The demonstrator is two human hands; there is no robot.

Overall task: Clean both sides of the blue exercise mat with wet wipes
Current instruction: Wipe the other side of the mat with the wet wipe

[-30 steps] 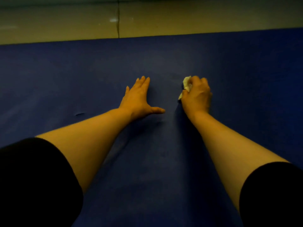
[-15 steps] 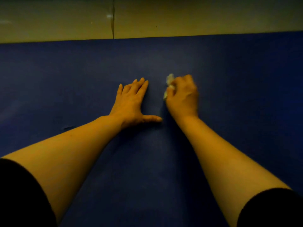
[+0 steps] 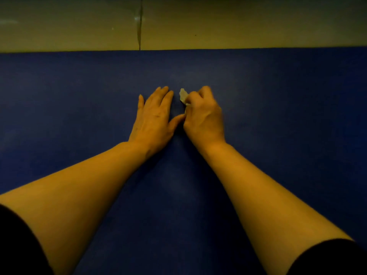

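Most of the wet wipe (image 3: 183, 95) hidden — right hand (image 3: 204, 116) fingers curled round it.

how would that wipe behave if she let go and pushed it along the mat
Probably floppy: the wipe is bunched up in the right hand, holding no shape of its own. Likely light and prone to drag and crumple rather than slide, since the mat looks matte. It should not roll.

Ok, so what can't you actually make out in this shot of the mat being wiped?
- Wet wipe: the head view shows only a crumpled corner; the right hand gripping it hides the rest.
- Blue exercise mat: its left, right and near ends are cut off by the frame, and its underside is hidden.
- Mat under the flat left hand and both forearms: covered.
- Dirt or wetness: too dim to tell.
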